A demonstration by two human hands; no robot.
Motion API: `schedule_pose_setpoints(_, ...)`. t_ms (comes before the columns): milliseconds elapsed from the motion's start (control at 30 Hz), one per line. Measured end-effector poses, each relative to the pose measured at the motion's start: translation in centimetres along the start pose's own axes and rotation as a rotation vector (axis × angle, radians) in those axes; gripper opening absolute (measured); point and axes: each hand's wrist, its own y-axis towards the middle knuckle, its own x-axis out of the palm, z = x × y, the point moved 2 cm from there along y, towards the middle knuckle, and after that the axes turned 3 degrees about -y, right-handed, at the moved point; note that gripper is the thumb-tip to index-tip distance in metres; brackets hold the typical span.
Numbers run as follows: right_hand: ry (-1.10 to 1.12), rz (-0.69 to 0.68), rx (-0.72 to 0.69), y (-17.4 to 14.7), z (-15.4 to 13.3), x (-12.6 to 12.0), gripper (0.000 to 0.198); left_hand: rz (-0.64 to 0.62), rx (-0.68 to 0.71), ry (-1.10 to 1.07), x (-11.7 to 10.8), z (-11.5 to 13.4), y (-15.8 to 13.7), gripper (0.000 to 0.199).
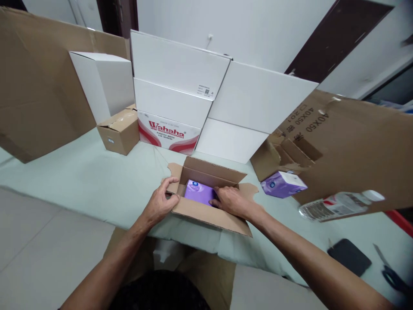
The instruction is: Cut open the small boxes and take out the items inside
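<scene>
An open cardboard box (209, 215) sits near the front edge of the table, its flaps folded outward. Inside lies a purple tissue pack (197, 192), label side up. My left hand (158, 200) pinches the box's left side flap between thumb and fingers. Reaching into the box, my right hand (230, 199) has its thumb and fingers closed around the right end of the tissue pack. That end is partly hidden by the hand. A second purple tissue pack (284, 185) rests on the table, right of the box.
Behind stand white cartons (171, 129) and a small closed cardboard box (119, 131). To the right are an opened box with dividers (267, 161), a plastic bottle (342, 204) on its side, a black pad (350, 257) and scissors (392, 275). Large cardboard panels (41, 86) flank the green-covered table (106, 181).
</scene>
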Motion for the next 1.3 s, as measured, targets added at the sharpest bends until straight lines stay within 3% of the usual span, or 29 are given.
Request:
schedule_pose_setpoints(100,0.026,-0.005,-0.004,0.0,0.0,0.4,0.045,0.056,0.059,0.047,-0.6,0.2,-0.3,0.058)
schedule_pose_setpoints(233,0.072,-0.019,-0.015,0.1,-0.1,0.4,0.048,0.316,0.291,0.135,-2.4,2.6,-1.1,0.058)
schedule_pose_setpoints(300,0.096,-0.021,-0.022,0.2,-0.1,0.2,0.048,0.312,0.380,0.106,-2.8,4.7,-1.2,0.050)
schedule_pose_setpoints(333,0.108,-0.020,-0.026,0.2,-0.1,0.2,0.048,0.239,0.388,0.069,-2.7,5.9,-1.0,0.046)
schedule_pose_setpoints(433,0.143,-0.011,-0.036,0.1,-0.2,0.1,0.048,-0.102,0.236,-0.001,-1.1,8.5,0.7,0.040)
schedule_pose_setpoints(533,0.178,0.003,-0.029,-0.1,-0.2,0.1,0.046,-0.266,-0.001,0.181,1.0,9.3,3.1,0.051)
schedule_pose_setpoints(700,0.240,0.043,-0.013,-0.3,-0.2,0.0,0.046,-0.276,-0.164,0.390,2.9,8.4,6.0,0.033)
schedule_pose_setpoints(967,0.316,0.049,0.017,0.0,-0.1,-0.2,0.048,-0.342,-0.353,0.529,5.0,6.9,6.5,0.019)
schedule_pose_setpoints(1167,0.392,0.031,-0.014,-0.1,-0.4,0.2,0.066,-0.322,-0.434,0.530,6.0,4.6,6.5,0.037)
schedule_pose_setpoints(1300,0.444,0.077,0.006,-0.5,0.1,0.0,0.061,-0.287,-0.407,0.525,5.7,4.4,6.1,0.053)
